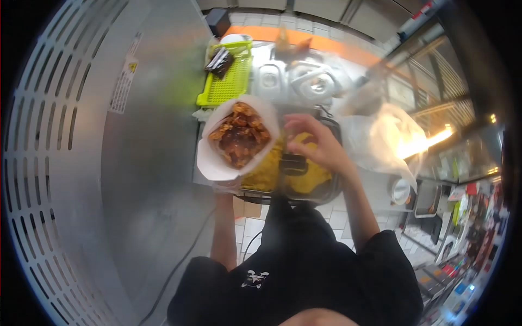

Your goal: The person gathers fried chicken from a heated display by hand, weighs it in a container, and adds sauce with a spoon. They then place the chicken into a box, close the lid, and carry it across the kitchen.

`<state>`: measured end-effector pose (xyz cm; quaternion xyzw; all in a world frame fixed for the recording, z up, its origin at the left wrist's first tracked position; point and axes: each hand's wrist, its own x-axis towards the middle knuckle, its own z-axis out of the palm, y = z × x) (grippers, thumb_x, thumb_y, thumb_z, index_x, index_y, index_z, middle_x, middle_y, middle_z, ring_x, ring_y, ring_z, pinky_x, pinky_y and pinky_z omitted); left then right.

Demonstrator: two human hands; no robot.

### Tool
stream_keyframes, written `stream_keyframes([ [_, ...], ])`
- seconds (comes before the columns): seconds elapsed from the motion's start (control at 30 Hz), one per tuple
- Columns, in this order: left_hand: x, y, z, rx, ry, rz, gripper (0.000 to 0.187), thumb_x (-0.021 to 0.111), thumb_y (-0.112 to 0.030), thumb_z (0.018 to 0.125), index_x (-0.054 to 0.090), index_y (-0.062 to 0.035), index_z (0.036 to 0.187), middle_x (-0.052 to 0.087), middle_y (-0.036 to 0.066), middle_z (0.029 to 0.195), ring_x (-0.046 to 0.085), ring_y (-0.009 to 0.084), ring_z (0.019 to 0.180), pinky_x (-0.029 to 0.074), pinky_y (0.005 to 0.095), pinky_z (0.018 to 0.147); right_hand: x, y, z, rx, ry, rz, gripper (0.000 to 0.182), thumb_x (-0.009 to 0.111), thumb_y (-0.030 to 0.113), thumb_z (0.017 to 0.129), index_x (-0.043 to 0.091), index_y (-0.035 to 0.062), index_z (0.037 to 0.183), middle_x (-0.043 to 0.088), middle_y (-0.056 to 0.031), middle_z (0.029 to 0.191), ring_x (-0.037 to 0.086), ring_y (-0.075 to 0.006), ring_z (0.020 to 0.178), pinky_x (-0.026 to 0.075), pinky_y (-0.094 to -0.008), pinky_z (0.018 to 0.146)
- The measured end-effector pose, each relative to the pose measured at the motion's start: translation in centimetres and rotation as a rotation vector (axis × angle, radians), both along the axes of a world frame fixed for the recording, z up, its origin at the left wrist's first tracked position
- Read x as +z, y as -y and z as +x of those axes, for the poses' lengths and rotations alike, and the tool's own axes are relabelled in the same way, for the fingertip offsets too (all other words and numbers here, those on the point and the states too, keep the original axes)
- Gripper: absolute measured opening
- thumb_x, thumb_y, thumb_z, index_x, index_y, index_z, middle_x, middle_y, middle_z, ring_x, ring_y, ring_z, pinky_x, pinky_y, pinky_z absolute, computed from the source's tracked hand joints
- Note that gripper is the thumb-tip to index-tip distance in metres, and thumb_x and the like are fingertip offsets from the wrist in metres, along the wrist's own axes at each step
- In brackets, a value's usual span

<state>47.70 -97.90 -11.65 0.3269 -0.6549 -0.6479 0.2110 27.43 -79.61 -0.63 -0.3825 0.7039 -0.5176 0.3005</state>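
Note:
A white paper takeout box (209, 160) is held up in my left hand (225, 186), which is mostly hidden beneath it. Dark glazed fried pieces with a crisp brown coating (239, 136) fill the box. My right hand (316, 142) hovers to the right of the box, its curved fingers apart and slightly blurred, with nothing visible in them. Under both hands is a clear-walled tub (336, 187) with a yellow food or powder (307, 183) inside. A dark clip or handle (293, 164) crosses the tub's middle, just below my right fingers.
A lime-green basket (231, 81) with a dark packet stands behind the box. Lidded steel pans (269, 79) line the back counter. On the right are a translucent plastic bag (375, 136) and a lit glass cabinet (435, 98). A large metal panel (152, 163) borders the left.

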Motion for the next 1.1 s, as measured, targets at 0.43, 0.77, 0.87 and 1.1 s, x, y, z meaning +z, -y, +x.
stream_keyframes([
  [0.43,9.5,-33.4,-6.4,-1.440,-0.205,0.246,0.112,0.092,-0.008,0.055,0.025,-0.0160,0.144,0.019,0.005,0.147,0.046,0.0253,0.123,0.049,0.0396,0.098,-0.7,-38.6,19.7,-0.831,0.119,-0.201,0.090,0.086,0.008,0.065,0.038,-0.0011,0.140,0.046,-0.0149,0.140,0.049,-0.0228,0.124,0.039,-0.0369,0.105],
  [0.77,11.4,-65.4,0.5,-2.168,-0.129,0.298,0.126,0.094,-0.003,0.049,0.017,-0.0209,0.148,0.001,0.002,0.157,0.038,0.0257,0.132,0.046,0.0428,0.102,-5.9,-61.2,38.6,-1.348,0.245,-0.578,0.070,0.086,0.004,0.067,0.053,0.0044,0.128,0.057,-0.0058,0.127,0.056,-0.0186,0.113,0.048,-0.0333,0.096],
  [0.87,10.3,-73.1,1.9,-2.178,0.034,0.458,0.126,0.093,-0.003,0.051,0.015,-0.0209,0.148,0.010,0.003,0.156,0.047,0.0262,0.124,0.053,0.0417,0.092,-6.0,-67.7,40.7,-1.435,0.263,-0.773,0.064,0.085,0.000,0.067,0.055,0.0057,0.124,0.061,-0.0030,0.118,0.058,-0.0157,0.109,0.049,-0.0309,0.093],
  [1.1,4.0,-92.9,-0.4,-2.118,0.122,0.550,0.100,0.083,-0.005,0.070,0.021,-0.0195,0.147,0.030,0.008,0.149,0.055,0.0233,0.109,0.053,0.0369,0.086,-13.9,-87.6,44.5,-1.669,0.446,-0.853,0.070,0.085,-0.005,0.064,0.053,0.0079,0.125,0.059,-0.0039,0.120,0.058,-0.0175,0.110,0.049,-0.0326,0.094],
])
